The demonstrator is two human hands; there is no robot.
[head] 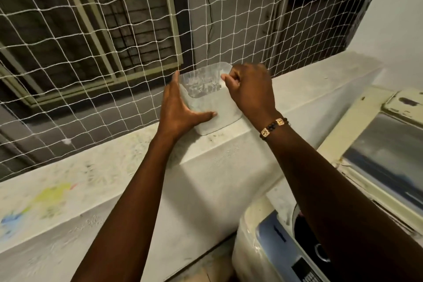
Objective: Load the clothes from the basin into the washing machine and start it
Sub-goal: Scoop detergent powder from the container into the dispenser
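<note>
A clear plastic tub (212,107) holding white powder stands on the white ledge (297,96) against the netting. My left hand (180,105) grips its left side, thumb across the front. My right hand (249,89) reaches into the tub's open top with its fingers pinched; what they hold is hidden. The top-loading washing machine (258,242) sits at the bottom right with its lid (386,151) raised, and my right forearm crosses over its opening. The basin and the clothes are out of sight.
White netting (103,57) covers the window grille behind the ledge. The ledge's front wall (206,190) drops to the floor, with coloured stains (50,197) on its left top. The machine's blue control panel (283,252) faces me.
</note>
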